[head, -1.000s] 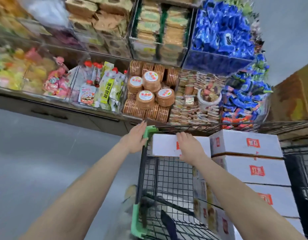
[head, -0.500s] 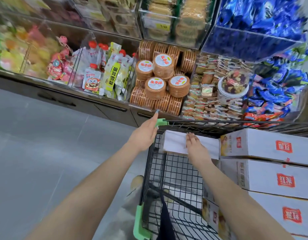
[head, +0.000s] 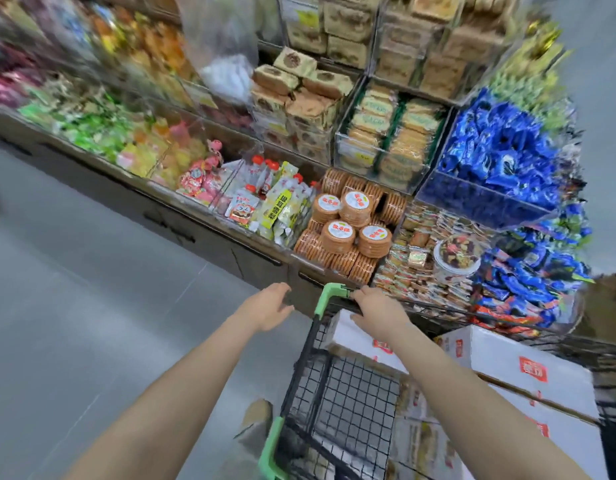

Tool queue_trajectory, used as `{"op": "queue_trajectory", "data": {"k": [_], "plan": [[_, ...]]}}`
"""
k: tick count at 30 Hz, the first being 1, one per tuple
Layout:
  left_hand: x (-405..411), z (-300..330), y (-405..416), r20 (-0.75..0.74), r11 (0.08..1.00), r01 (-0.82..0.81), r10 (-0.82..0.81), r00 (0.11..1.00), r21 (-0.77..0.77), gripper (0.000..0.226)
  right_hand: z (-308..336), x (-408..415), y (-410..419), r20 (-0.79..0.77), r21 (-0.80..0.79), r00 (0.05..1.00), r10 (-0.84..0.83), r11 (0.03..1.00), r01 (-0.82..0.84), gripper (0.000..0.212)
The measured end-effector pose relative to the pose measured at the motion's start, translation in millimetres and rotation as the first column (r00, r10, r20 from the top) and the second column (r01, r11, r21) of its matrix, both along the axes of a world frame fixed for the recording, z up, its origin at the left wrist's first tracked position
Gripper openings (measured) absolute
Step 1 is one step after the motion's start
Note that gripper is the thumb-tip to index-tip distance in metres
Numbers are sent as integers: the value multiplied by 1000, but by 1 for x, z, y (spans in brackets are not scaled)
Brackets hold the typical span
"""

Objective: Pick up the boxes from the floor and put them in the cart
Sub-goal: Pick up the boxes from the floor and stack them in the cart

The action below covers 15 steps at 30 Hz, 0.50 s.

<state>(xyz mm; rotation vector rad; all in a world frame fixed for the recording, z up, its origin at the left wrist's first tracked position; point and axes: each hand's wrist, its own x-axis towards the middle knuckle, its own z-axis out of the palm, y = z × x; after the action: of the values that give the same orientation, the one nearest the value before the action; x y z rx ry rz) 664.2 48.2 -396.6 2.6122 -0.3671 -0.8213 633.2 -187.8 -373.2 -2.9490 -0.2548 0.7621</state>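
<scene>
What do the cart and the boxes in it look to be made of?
Cart: black wire mesh, probably coated metal, judging by the thin dark grid; its corner guards look like matte green plastic. Boxes: white printed cardboard, it seems, with flat faces, sharp folded edges and red logos. The right hand rests on one.

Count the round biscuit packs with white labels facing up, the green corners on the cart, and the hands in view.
Round biscuit packs with white labels: 4
Green cart corners: 2
Hands, left hand and right hand: 2
Total: 8
</scene>
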Motion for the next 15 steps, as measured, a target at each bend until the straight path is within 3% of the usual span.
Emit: {"op": "queue_trajectory", "data": {"k": [3,10,15], "plan": [[-16,23,46,38,996,-94,94,995,5,45,24,14,35,34,23,995,94,995,-95,41],[-54,66,180,192,953,-300,289,938,33,52,63,30,162,99,63,946,310,946,-317,46],[-94,88,297,277,884,-464,459,844,-52,52,76,32,297,120,226,945,306,918,-326,48]]}}
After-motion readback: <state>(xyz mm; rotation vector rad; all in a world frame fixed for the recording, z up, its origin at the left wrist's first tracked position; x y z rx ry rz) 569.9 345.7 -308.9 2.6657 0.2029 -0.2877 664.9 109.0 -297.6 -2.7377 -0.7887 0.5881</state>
